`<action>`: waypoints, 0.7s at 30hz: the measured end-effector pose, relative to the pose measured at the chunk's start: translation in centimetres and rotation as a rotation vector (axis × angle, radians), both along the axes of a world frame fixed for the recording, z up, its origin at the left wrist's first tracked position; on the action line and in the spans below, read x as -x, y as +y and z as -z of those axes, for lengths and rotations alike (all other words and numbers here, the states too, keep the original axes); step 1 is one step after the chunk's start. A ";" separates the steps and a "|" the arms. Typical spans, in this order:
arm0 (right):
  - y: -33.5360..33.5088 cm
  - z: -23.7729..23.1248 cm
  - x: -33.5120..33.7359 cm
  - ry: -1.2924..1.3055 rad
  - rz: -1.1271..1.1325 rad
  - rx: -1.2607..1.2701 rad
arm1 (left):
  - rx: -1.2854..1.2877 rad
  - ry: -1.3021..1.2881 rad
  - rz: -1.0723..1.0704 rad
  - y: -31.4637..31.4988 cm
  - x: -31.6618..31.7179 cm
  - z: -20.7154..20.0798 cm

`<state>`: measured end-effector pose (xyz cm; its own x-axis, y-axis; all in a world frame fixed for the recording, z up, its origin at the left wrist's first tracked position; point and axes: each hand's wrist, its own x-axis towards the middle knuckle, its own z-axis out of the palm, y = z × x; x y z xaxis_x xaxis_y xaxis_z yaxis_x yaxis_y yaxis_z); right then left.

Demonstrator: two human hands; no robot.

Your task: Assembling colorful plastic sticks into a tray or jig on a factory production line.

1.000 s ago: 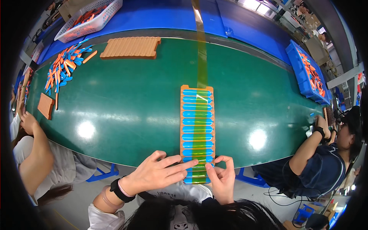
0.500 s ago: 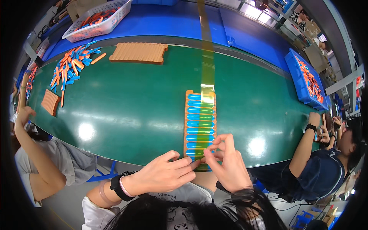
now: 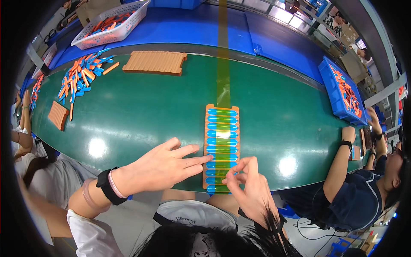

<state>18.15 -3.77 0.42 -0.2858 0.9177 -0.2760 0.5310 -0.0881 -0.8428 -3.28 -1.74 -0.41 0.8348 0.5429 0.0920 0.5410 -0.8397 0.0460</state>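
Observation:
A brown grooved tray [image 3: 238, 128] holds a column of blue strips with rounded ends [image 3: 211, 140]. Clear yellow tape [image 3: 223, 92] runs from the far edge of the view down over the middle of the strips. My left hand [image 3: 160, 167] is open, its outstretched index and middle fingers reaching the tray's left edge beside the strips. At the tray's near right, my right hand [image 3: 248, 182] is closed in a pinch over the tape near its lower end. The fingertips hide exactly how the tape is gripped.
A brown grooved block [image 3: 154, 63] and a smaller one [image 3: 58, 115] lie on the green table [image 3: 141, 115]. Orange and blue strips form a loose pile [image 3: 81, 77]. A white basket [image 3: 128, 25] and a blue crate [image 3: 342, 94] hold more. Co-workers sit on both sides.
My left hand has left the tape's near end, moved up and left, and spread its fingers. The tray sits slightly nearer. My right hand stays pinched near the tray's near end.

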 end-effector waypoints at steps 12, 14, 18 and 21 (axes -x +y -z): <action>0.5 -1.1 0.4 -0.075 -0.053 0.007 | 0.487 -0.777 -0.333 9.4 -1.3 0.0; 0.5 -1.4 0.8 -0.092 -0.073 -0.004 | 0.671 -1.121 -0.723 12.5 -2.4 1.0; 0.7 -1.8 1.1 -0.127 -0.109 0.004 | 1.062 -1.536 -0.860 16.4 -3.1 2.1; 0.9 -1.6 1.2 -0.117 -0.137 -0.004 | 1.504 -1.414 -0.492 17.3 -3.0 3.0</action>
